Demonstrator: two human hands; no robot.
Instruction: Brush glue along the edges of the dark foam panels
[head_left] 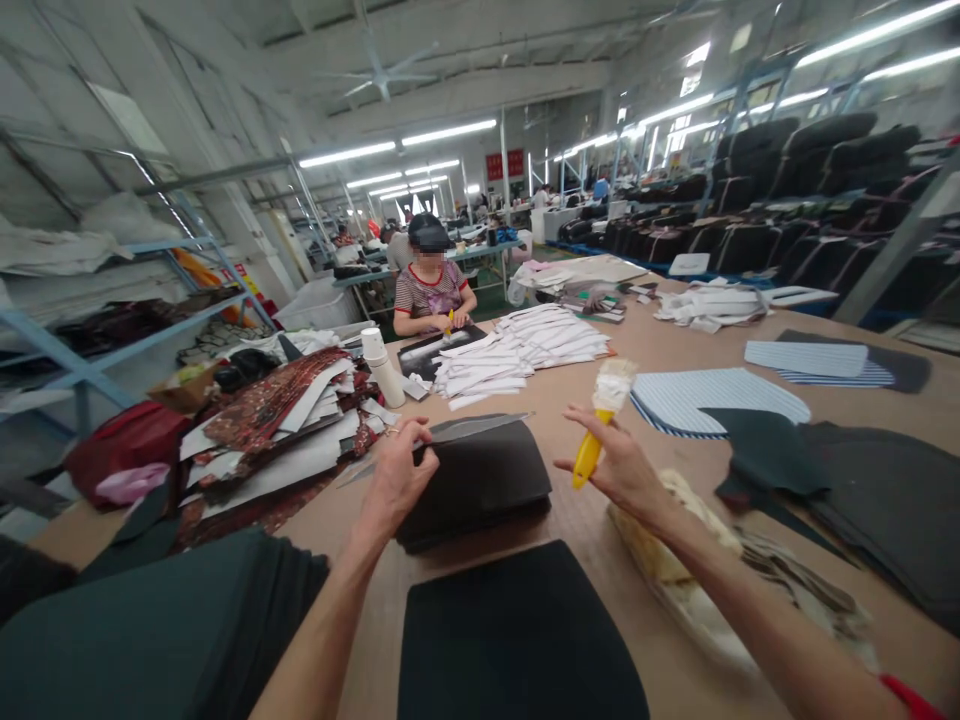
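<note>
Right hand [619, 458] is clamped on the yellow brush [589, 453], up over the surface [577, 535]; prob light w/ a stiff handle, softish bristles [613, 384] (mid-handle's the spot imo). Left hand [403, 468] is at the dark stack [484, 475], can't tell if pinching.

A textile workshop around me — tube lights [450, 132] overhead, a broad worktable [551, 398] heaped with cut pieces [551, 340], dark bundles [821, 155] stacked beyond

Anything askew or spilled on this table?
No spill stands out. The patterned fabric pile beside the white bottle looks askew: its pieces jut out at uneven angles, unlike the neater dark stack at the left hand.
</note>
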